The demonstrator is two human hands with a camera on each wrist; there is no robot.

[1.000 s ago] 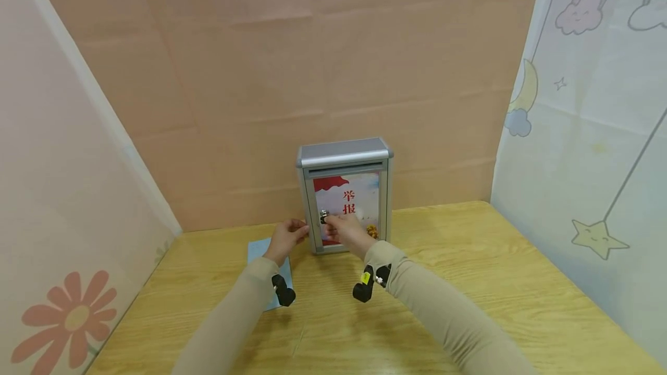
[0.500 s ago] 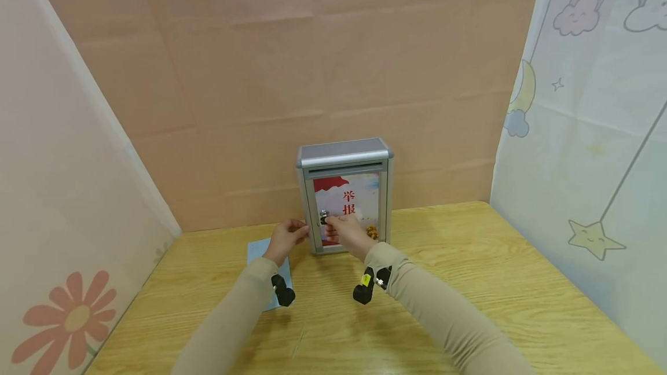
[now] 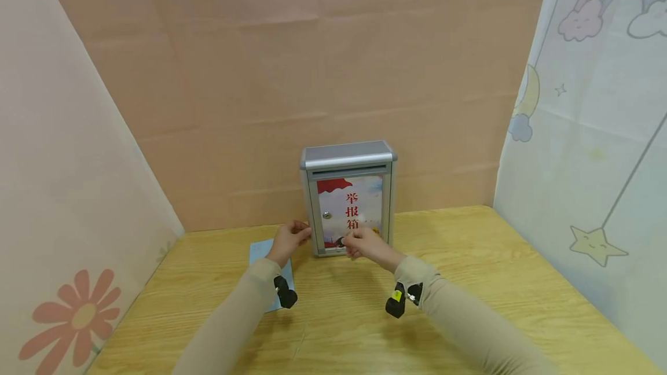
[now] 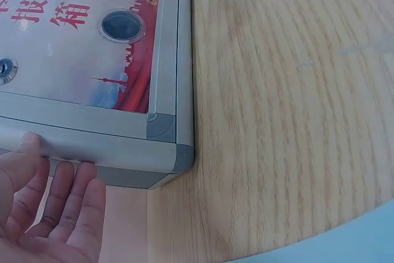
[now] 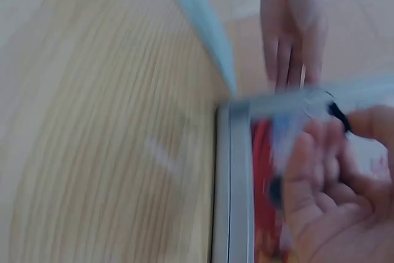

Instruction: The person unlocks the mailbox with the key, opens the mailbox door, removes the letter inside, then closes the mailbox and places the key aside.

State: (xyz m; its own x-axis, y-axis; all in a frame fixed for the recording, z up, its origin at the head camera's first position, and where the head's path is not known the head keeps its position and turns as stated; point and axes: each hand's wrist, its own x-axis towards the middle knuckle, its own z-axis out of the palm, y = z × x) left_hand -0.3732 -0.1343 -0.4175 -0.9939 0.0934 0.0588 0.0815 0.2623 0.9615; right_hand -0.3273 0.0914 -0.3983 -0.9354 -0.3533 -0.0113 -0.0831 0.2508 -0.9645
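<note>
A grey metal report box (image 3: 348, 162) with a slot near its top and a printed front stands upright on the table. Its round lock (image 3: 327, 214) has no key in it. My right hand (image 3: 368, 246) pinches a small black-headed key (image 5: 338, 117) between thumb and fingers, in front of the lower part of the box; motion blurs it in the right wrist view. My left hand (image 3: 288, 240) rests against the box's left side. In the left wrist view its thumb touches the front frame, with the fingers (image 4: 74, 195) lying fairly straight along the side.
A light blue sheet (image 3: 260, 249) lies on the wooden table (image 3: 443, 259), partly under the left forearm. An orange-brown cloth backdrop (image 3: 234, 103) hangs close behind the box. Printed cloth walls border the table left and right.
My right hand has drawn the key out of the lock and moved right and down with it, leaving the lock uncovered. The left hand stays at the box's side.
</note>
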